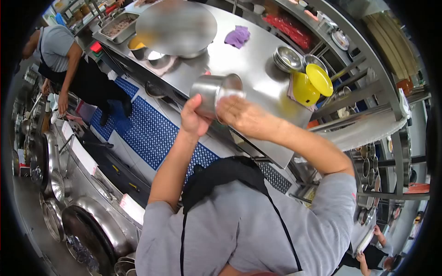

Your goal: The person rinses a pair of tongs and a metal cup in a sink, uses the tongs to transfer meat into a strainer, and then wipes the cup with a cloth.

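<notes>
A round steel pot [206, 94] is tilted on its side above the front edge of the steel counter [258, 60]. My left hand [195, 117] grips its outer wall from below, thumb on the near side. My right hand [237, 115] is at the open mouth of the pot, its fingers partly inside the rim; what they hold, if anything, is hidden. Farther back on the counter lies a crumpled purple cloth [237, 37]. To the right stand stacked steel bowls [288, 58] and a yellow container [304, 89] with a yellow lid [319, 79].
A co-worker [57, 50] bends at the left beside the stove line with woks [87, 230]. A tray of food [119, 25] sits at the counter's far left, near a steel pot with yellow contents [136, 43]. Metal shelving [368, 103] rises at the right.
</notes>
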`<state>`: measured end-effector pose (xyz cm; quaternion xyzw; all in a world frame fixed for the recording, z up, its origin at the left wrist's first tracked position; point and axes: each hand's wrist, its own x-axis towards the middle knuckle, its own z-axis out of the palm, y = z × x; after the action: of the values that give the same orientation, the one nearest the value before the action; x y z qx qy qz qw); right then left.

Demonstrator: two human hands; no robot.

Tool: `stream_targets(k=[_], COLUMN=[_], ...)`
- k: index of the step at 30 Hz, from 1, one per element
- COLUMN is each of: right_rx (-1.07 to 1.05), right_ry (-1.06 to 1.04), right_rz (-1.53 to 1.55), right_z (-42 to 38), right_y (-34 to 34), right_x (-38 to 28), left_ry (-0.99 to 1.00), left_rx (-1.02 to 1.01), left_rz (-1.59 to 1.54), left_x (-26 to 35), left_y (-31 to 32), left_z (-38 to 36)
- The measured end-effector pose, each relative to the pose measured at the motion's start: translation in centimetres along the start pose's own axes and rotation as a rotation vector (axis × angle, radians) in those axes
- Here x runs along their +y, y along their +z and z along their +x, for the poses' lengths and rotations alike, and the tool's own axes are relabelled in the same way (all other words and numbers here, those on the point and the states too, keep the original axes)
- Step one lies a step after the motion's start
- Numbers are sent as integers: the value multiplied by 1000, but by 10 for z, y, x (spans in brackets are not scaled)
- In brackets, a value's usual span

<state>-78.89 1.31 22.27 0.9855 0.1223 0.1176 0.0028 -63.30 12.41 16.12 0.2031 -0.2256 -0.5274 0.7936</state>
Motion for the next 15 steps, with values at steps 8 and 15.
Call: stream_targets(k=[8, 15], right_rx=[304, 381], right_ry=[443, 235], right_rz=[80, 125], right_z=[-29, 9], right_y=[-49, 3], right_x=[26, -6], left_ry=[-206, -227], left_rx=[-92, 179], left_rz=[-305, -298], left_x=[-6, -34], left_y=[-65, -31], left_z=[-3, 0])
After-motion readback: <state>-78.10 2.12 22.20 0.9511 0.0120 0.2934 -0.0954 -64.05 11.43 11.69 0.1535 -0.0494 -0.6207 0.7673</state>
